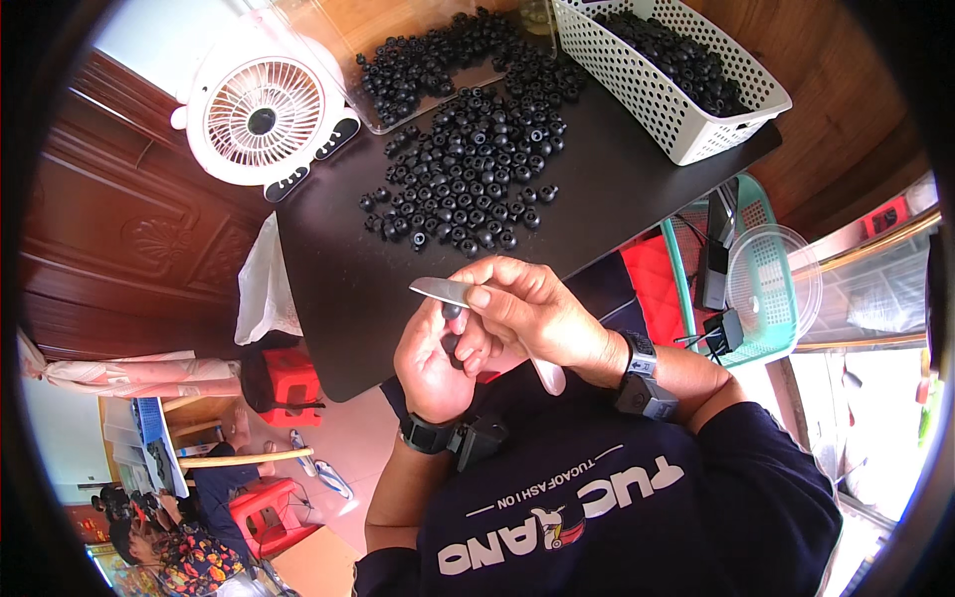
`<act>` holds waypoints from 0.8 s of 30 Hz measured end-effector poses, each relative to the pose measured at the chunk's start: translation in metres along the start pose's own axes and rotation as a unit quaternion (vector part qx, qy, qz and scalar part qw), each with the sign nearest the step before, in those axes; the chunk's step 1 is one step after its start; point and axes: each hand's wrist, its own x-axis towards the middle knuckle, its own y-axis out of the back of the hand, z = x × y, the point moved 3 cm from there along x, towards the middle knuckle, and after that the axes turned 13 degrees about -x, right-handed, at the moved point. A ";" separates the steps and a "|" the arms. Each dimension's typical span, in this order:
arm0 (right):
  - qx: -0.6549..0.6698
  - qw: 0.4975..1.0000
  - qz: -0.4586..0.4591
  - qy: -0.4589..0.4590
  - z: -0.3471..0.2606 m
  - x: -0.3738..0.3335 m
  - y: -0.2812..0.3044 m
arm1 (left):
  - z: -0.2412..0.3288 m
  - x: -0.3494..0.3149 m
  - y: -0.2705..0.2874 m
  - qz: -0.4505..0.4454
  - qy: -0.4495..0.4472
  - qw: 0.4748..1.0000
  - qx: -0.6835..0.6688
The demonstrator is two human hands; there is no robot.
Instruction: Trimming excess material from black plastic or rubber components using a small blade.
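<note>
My right hand (542,310) is closed around a small knife (438,289), thumb pressed on its silver blade. Its pale handle end sticks out below the palm. Close against it, my left hand (434,366) pinches a small dark rounded piece (453,310) just under the blade. Fingers cover part of that piece. In front of both hands, a heap of small black bead-like parts (468,179) with holes lies spread on the dark table (333,298).
A clear plastic tray (373,124) with more black parts lies behind the heap. At the back right stands a white perforated basket (686,134) of such parts. A white fan (261,121) sits at the left; a green basket (776,289) is beside the table. Another person (199,557) sits lower left.
</note>
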 end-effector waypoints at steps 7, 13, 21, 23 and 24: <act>-0.013 1.000 0.006 -0.011 0.000 -0.001 0.000 | -0.001 0.000 0.000 0.008 0.000 1.000 -0.002; -0.042 0.999 0.008 -0.004 0.000 -0.001 0.000 | 0.000 -0.001 0.000 0.013 0.002 1.000 0.001; -0.015 1.000 0.003 0.010 0.005 -0.001 0.001 | 0.000 -0.001 0.000 0.013 0.003 1.000 -0.001; -0.027 1.000 0.006 -0.001 0.003 -0.001 -0.001 | 0.000 -0.002 0.001 0.018 0.002 1.000 -0.005; -0.040 0.999 0.009 -0.013 0.003 -0.001 -0.001 | 0.000 -0.003 0.002 0.019 0.002 1.000 -0.005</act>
